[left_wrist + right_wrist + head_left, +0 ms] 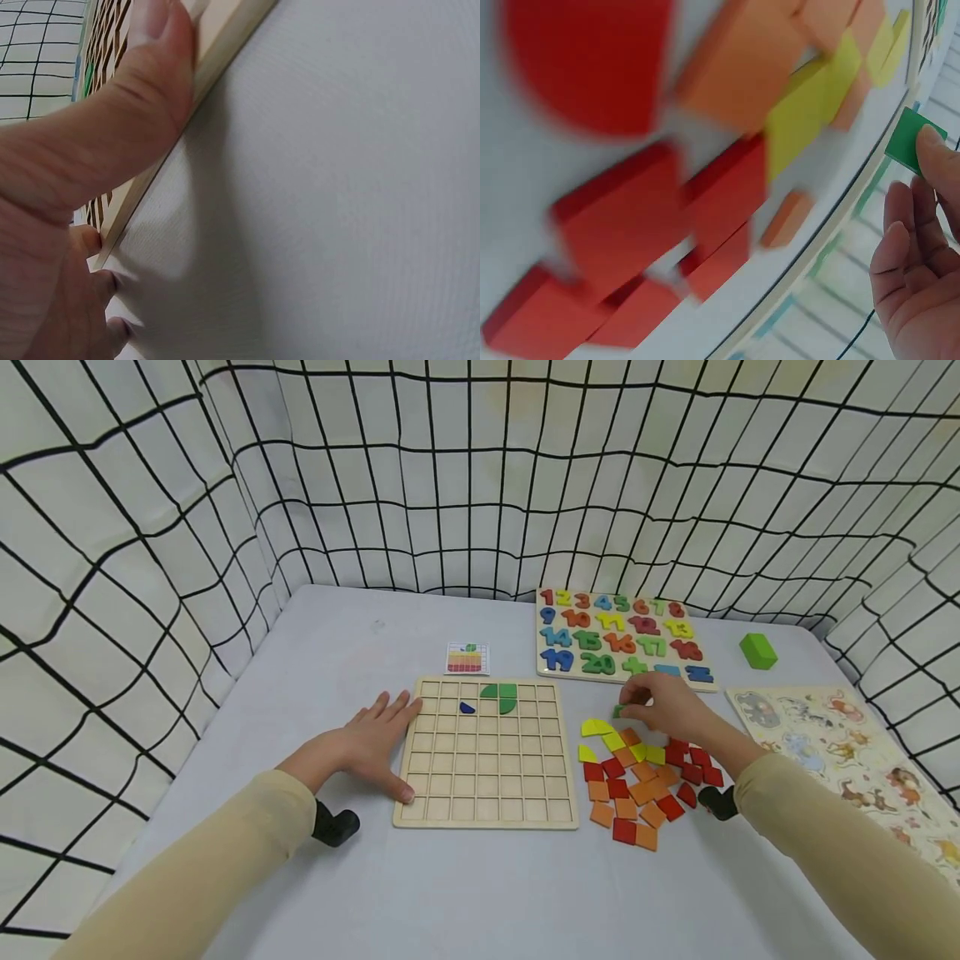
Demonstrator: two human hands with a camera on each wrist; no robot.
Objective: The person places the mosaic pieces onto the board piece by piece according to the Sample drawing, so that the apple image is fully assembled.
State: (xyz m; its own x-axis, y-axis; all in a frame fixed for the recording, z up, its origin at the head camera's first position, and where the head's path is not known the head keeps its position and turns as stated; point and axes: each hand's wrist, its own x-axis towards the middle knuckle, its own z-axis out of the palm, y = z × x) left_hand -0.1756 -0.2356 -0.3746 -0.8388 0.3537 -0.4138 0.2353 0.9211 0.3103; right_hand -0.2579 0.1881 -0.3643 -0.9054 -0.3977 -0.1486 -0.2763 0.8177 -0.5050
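Observation:
A wooden grid board [486, 811] lies flat in the middle of the table. Several green tiles [507, 692] fill cells near its top, and a small dark blue tile [467, 707] sits to their left. My left hand [372, 745] rests spread along the board's left edge, thumb over the rim, as the left wrist view also shows. My right hand [662, 703] pinches a green tile [910, 138] between thumb and finger, above the loose pieces. Those are yellow tiles [597, 727], orange tiles [643, 792] and red tiles [624, 831], right of the board.
Behind the grid board lies a small pattern card [467, 658]. A number puzzle board [622, 635] stands at the back right, with a green block [758, 651] beyond it. An animal picture board [847, 752] lies at the far right. Black netting [468, 485] surrounds the table.

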